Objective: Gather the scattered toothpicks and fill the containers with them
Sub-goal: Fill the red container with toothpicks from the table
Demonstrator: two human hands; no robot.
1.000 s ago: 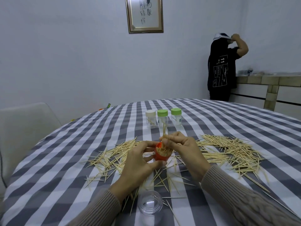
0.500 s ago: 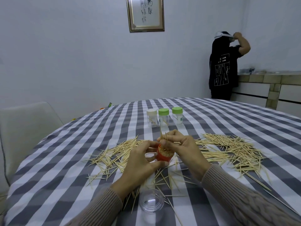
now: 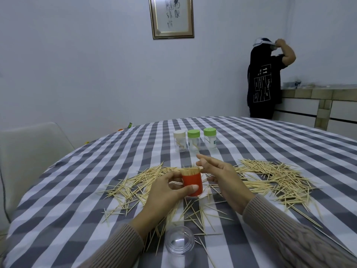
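A framed calligraphy print (image 3: 171, 16) hangs above the checked tablecloth (image 3: 77, 190); a person (image 3: 264, 78) stands far right.

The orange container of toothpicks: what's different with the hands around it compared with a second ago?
The right hand has let go of the toothpicks it was pinching over the orange container and drawn back, fingers open. The left hand still grips the container, and the three lidded jars have not moved.

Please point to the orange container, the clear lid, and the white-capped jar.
orange container (image 3: 192, 183): head view, on its front wall.
clear lid (image 3: 179, 243): head view, on its domed top.
white-capped jar (image 3: 179, 135): head view, on its white cap.
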